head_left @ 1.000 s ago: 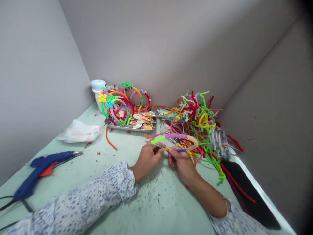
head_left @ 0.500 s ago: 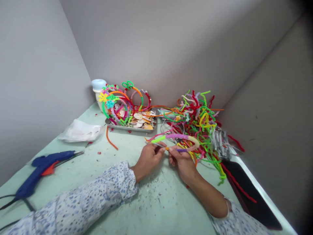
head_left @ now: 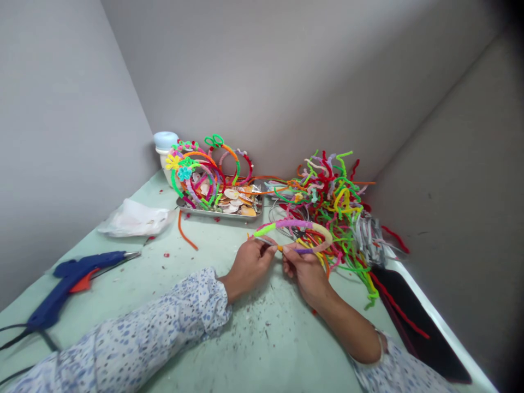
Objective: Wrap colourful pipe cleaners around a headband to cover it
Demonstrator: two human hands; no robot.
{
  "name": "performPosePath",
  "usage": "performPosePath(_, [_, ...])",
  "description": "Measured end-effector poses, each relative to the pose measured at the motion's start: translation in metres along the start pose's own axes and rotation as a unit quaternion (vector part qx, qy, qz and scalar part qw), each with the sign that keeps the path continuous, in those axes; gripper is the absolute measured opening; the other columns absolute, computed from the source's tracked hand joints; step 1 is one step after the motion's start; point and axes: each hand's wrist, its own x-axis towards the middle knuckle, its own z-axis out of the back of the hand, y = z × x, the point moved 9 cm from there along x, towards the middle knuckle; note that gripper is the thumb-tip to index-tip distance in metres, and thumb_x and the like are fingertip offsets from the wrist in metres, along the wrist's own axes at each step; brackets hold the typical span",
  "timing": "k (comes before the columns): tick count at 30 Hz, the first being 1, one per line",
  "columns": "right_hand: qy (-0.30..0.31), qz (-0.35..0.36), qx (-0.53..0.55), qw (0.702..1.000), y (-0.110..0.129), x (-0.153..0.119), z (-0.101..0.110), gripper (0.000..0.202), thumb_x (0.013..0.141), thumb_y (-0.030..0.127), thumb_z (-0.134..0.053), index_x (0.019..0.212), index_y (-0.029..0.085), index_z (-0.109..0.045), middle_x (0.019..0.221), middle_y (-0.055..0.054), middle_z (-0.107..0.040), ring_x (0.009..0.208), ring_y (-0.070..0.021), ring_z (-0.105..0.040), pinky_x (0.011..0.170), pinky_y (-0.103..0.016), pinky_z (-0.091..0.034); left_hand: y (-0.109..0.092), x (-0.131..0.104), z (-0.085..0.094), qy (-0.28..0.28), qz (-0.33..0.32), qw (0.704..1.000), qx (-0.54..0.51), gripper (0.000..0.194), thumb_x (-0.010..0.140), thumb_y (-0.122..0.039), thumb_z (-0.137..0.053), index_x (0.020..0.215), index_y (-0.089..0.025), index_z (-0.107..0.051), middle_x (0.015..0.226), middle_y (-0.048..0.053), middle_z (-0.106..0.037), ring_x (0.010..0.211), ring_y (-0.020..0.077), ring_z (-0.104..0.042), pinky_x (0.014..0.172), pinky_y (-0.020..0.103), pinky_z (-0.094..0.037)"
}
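Both hands are closed on one headband (head_left: pixel 292 224), a curved band wrapped with fuzzy pipe cleaner in green, purple, cream and violet stretches. My left hand (head_left: pixel 252 266) pinches it near a bare grey stretch below the green part. My right hand (head_left: pixel 305 267) grips it beside the violet stretch, thumb and finger near a short orange wrap (head_left: pixel 280 248) that shows between the hands. The hands are almost touching, a little above the table (head_left: pixel 262 349). Fingers hide part of the band.
Behind stands a metal tray (head_left: pixel 221 216) with decorated headbands (head_left: pixel 196 180) and shell-like pieces. A tangled pipe cleaner pile (head_left: pixel 335 202) lies right, by grey bands (head_left: pixel 366 237) and a black flat object (head_left: pixel 426 327). Left are a glue gun (head_left: pixel 61 292), plastic bag (head_left: pixel 137 218) and lidded container (head_left: pixel 166 143).
The headband has tilted very slightly, its far curve shifting a little up and left. Both hands keep their hold in nearly the same place.
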Motion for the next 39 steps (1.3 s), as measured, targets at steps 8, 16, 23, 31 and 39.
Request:
performPosePath(8, [0.001, -0.013, 0.022, 1.0, -0.002, 0.001, 0.0, 0.025, 0.075, 0.041, -0.059, 0.069, 0.017, -0.058, 0.05, 0.003, -0.05, 0.044, -0.0089, -0.04, 0.044, -0.022, -0.031, -0.001, 0.0, -0.003, 0.014, 0.004, 1.0, -0.013, 0.023, 0.084, -0.023, -0.041, 0.082, -0.016, -0.062, 0.078, 0.002, -0.064, 0.074, 0.0148, -0.057, 0.072, 0.025, -0.042])
performPosePath(16, [-0.003, -0.01, 0.008, 1.0, -0.004, 0.001, 0.001, 0.026, 0.075, 0.042, -0.059, 0.07, 0.017, -0.058, 0.05, 0.003, -0.05, 0.044, -0.0094, -0.041, 0.043, -0.022, -0.03, -0.001, 0.0, -0.001, 0.003, 0.004, 0.999, 0.034, 0.021, 0.083, -0.024, -0.042, 0.074, -0.016, -0.06, 0.073, 0.002, -0.061, 0.07, 0.0146, -0.055, 0.068, 0.025, -0.04])
performPosePath(23, [-0.007, -0.005, -0.005, 1.0, -0.002, 0.001, 0.002, 0.026, 0.075, 0.043, -0.059, 0.071, 0.017, -0.058, 0.05, 0.003, -0.05, 0.044, -0.0091, -0.041, 0.043, -0.022, -0.031, 0.008, 0.0, -0.002, 0.004, 0.028, 0.999, 0.039, 0.023, 0.081, -0.028, -0.044, 0.067, -0.015, -0.058, 0.068, 0.002, -0.06, 0.065, 0.0141, -0.054, 0.065, 0.024, -0.041])
performPosePath(31, [-0.01, -0.007, 0.001, 1.0, -0.002, 0.001, 0.002, 0.024, 0.075, 0.041, -0.059, 0.071, 0.017, -0.057, 0.05, 0.004, -0.05, 0.042, -0.0087, -0.041, 0.042, -0.022, -0.031, 0.019, -0.001, -0.015, 0.055, 0.073, 0.992, -0.089, 0.026, 0.082, -0.029, -0.042, 0.069, -0.014, -0.058, 0.064, 0.001, -0.058, 0.059, 0.0119, -0.051, 0.059, 0.022, -0.04])
performPosePath(39, [-0.008, -0.001, -0.015, 1.0, 0.001, -0.001, 0.001, 0.026, 0.075, 0.043, -0.058, 0.07, 0.018, -0.057, 0.05, 0.003, -0.051, 0.042, -0.009, -0.041, 0.042, -0.023, -0.031, 0.015, -0.002, -0.014, 0.056, 0.076, 0.989, -0.116, 0.027, 0.082, -0.029, -0.041, 0.07, -0.013, -0.059, 0.069, 0.003, -0.062, 0.065, 0.014, -0.055, 0.064, 0.024, -0.042])
